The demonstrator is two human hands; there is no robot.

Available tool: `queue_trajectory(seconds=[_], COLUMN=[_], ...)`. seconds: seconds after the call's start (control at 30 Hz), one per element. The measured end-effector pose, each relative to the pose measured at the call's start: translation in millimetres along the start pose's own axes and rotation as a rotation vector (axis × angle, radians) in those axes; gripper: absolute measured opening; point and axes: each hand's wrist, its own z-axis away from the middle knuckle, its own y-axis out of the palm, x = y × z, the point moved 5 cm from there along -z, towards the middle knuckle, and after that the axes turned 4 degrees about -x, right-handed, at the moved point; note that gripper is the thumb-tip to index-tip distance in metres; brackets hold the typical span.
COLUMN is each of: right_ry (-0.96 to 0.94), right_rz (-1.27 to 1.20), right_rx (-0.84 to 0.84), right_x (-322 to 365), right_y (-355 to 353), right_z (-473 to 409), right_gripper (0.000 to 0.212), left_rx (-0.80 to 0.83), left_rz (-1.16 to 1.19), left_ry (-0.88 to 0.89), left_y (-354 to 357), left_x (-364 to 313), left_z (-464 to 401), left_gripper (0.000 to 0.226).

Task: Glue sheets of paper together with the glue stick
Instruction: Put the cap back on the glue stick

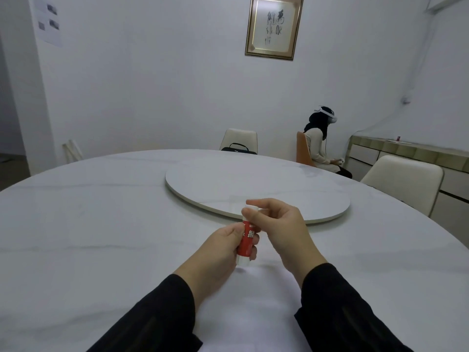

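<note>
Here, left hand (223, 246) grips the glue stick (246, 241); right fingers (250, 214) pinch its cap (251, 208), which could slip and roll across the bench (101, 224).

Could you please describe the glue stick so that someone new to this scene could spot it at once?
Start at the large round white table and come to its near edge, where two hands meet. The glue stick stands upright in the left hand, its cap pinched by the right hand. Its red label is the only bright colour there.
</note>
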Motion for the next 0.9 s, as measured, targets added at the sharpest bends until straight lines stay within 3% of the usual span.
queue_trajectory(seconds=[0.47, 0.6, 0.67, 0.73, 0.9], right_ry=[-0.178, -0.197, -0.179, -0.167, -0.211], right_rz=[0.313, 0.304, 0.204, 0.139, 0.102], right_rx=[-0.206, -0.182, -0.104, -0.019, -0.053], right_x=[6.8, 5.9, 4.8, 3.4, 0.5], right_y=[8.6, 8.9, 6.8, 5.6, 5.1], right_z=[5.6, 6.4, 5.4, 5.3, 4.5], right_gripper=[0.02, 0.017, 0.012, 0.02, 0.031], left_rx=[-0.023, -0.002, 0.019, 0.032, -0.095], left_rz=[-0.206, -0.169, -0.106, -0.068, -0.23], left_ry=[0.088, 0.073, 0.058, 0.051, 0.034], left_y=[-5.2, -7.0, -8.6, -11.1, -21.5], left_x=[-0.9, -1.5, -0.6, 0.3, 0.5], left_z=[-1.8, -2.8, -6.8, -11.2, -12.5], left_gripper=[0.041, 0.041, 0.041, 0.04, 0.032])
